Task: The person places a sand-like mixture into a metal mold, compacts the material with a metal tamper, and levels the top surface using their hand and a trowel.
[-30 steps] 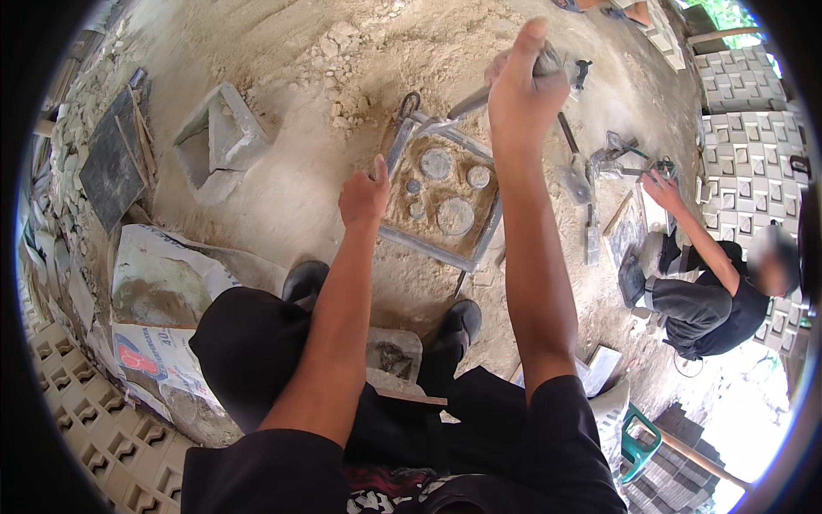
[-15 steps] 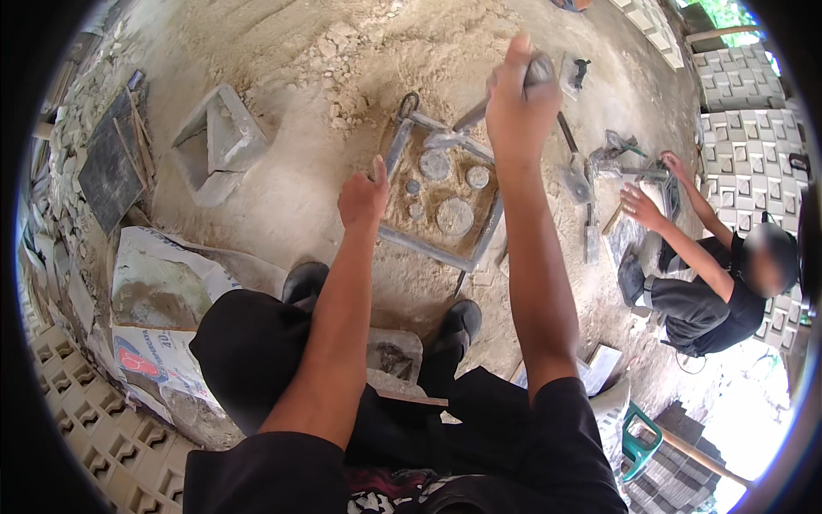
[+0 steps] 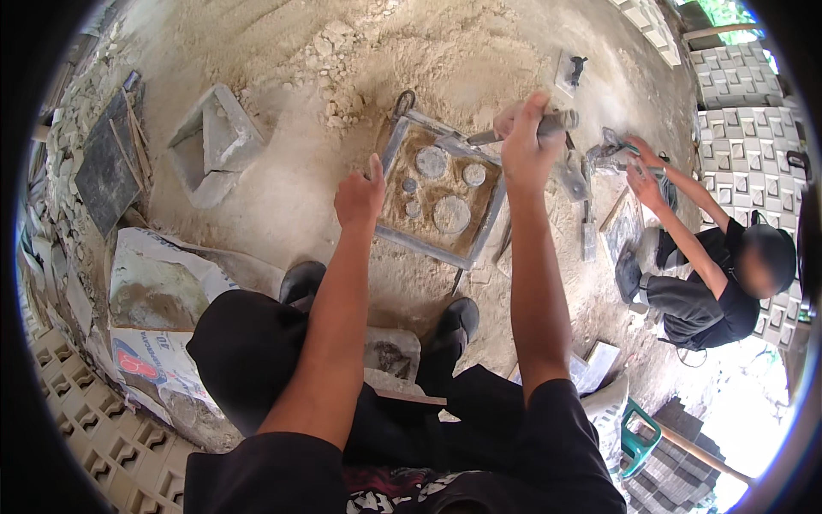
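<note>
My right hand [image 3: 528, 152] is wrapped round the handle of a trowel [image 3: 484, 137]. Its grey blade points left, over the far side of a square metal frame [image 3: 432, 250]. Sandy material [image 3: 428, 195] fills the frame, with several round grey discs [image 3: 451, 215] of different sizes set in it. Just outside the frame's left side is my left hand [image 3: 360, 197], fingers curled and one digit sticking up; whatever its fingers might hold is hidden. A metal loop [image 3: 404, 103] stands at the frame's far left corner.
Sand and lumps [image 3: 338, 51] lie beyond the frame. At left sits a hollow grey triangular block [image 3: 218, 141]; nearer, an opened sack [image 3: 163, 283]. A small float [image 3: 569, 73] and another trowel [image 3: 572, 178] lie at right. A co-worker [image 3: 706, 274] crouches there, hands over a mould.
My right hand has come down and nearer with the trowel, its blade now over the frame's far edge. My left hand has barely moved. The co-worker's hands have shifted closer together.
</note>
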{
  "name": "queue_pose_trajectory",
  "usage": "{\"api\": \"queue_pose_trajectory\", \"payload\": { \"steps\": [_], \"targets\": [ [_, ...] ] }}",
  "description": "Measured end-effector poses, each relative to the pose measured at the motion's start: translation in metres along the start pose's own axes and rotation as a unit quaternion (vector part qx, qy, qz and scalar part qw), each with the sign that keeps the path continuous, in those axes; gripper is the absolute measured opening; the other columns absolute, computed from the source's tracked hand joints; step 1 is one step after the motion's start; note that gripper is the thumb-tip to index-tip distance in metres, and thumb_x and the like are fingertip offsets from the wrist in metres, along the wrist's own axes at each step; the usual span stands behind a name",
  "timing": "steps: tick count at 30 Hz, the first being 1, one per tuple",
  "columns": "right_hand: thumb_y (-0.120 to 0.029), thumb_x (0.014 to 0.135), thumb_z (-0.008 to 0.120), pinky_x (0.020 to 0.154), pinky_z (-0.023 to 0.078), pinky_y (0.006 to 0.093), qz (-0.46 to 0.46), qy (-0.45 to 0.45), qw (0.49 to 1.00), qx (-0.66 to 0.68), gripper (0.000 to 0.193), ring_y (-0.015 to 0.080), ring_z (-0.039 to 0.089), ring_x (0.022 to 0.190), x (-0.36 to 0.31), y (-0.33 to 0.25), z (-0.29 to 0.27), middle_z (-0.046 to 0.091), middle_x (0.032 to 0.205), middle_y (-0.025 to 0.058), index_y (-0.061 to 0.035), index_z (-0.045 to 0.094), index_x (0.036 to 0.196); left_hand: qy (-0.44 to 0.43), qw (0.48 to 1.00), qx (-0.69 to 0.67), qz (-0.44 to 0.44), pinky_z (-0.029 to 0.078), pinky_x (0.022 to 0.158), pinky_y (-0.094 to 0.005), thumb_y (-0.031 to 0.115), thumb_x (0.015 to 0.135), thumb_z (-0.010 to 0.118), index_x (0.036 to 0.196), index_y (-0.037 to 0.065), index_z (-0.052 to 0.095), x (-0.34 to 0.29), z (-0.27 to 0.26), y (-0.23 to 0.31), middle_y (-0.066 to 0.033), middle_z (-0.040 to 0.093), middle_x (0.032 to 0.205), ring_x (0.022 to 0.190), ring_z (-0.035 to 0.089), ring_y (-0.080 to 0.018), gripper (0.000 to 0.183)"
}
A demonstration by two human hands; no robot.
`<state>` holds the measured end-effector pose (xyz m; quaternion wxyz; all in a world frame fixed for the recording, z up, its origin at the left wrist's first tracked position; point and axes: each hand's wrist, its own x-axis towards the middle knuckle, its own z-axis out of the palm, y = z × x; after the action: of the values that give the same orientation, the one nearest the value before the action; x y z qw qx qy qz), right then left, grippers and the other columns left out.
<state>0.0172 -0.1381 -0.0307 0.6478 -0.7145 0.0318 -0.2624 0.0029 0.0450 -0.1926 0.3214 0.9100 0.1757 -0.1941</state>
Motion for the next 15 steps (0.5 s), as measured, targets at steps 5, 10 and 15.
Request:
{"api": "queue_pose_trajectory", "payload": {
  "steps": [5, 10, 15],
  "targets": [
    [-0.025, 0.103, 0.049, 0.043, 0.026, 0.0235, -0.015, 0.032, 0.999, -0.001, 0.038, 0.0042, 0.035, 0.045, -0.008, -0.006, -0.005, 0.04, 0.051, -0.0044, -0.0082, 0.05, 0.068, 0.007, 1.0, 0.003, -0.005, 0.051, 0.084, -0.0495, 0.066, 0.093, 0.03, 0.095, -0.003, 0.07, 0.005, 0.001, -0.006, -0.0272, 0.067, 0.097, 0.093, 0.065, -0.0426, 0.08],
    [-0.024, 0.102, 0.049, 0.042, 0.026, 0.0248, -0.001, 0.022, 0.998, -0.051, 0.047, 0.0052, 0.034, 0.044, -0.001, -0.009, -0.015, 0.038, 0.05, -0.0036, -0.0096, 0.041, 0.058, 0.002, 1.0, -0.015, 0.009, 0.051, 0.084, -0.0494, 0.064, 0.093, 0.031, 0.093, -0.004, 0.07, 0.001, 0.0, -0.002, -0.0266, 0.068, 0.096, 0.093, 0.065, -0.0423, 0.079],
    [-0.021, 0.101, 0.049, 0.042, 0.026, 0.0256, 0.009, 0.003, 0.999, 0.049, 0.052, 0.0071, 0.03, 0.043, 0.007, -0.003, -0.041, 0.04, 0.048, -0.0018, -0.0098, 0.037, 0.052, 0.013, 1.0, -0.017, 0.001, 0.05, 0.085, -0.0491, 0.064, 0.093, 0.032, 0.092, -0.002, 0.071, 0.002, 0.004, -0.002, -0.0255, 0.068, 0.096, 0.094, 0.065, -0.0421, 0.077]
  ]
}}
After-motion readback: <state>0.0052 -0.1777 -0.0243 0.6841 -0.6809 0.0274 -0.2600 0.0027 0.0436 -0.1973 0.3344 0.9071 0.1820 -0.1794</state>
